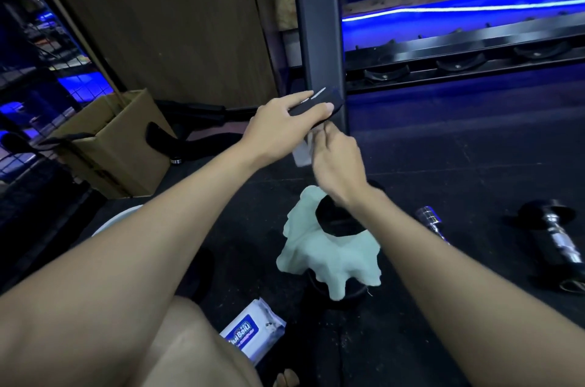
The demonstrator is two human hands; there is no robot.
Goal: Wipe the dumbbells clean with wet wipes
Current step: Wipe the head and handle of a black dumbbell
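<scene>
My left hand [278, 130] grips a flat black object with white stripes [319, 100], held up in front of a dark steel post. Just beneath it my right hand [338, 165] pinches a white wet wipe [302, 155] that hangs between the two hands. On the floor below, a pale green cloth [332, 257] is draped over a black dumbbell [335, 219]. A white and blue wet wipes pack [253, 328] lies by my knee. Another black dumbbell with a chrome handle [554, 238] lies on the right.
The steel post [316, 22] belongs to a rack whose low shelf [459, 54] holds dark weights. A cardboard box [117, 140] stands at the left by a wooden panel. A short chrome bar [430, 219] lies on the black rubber floor.
</scene>
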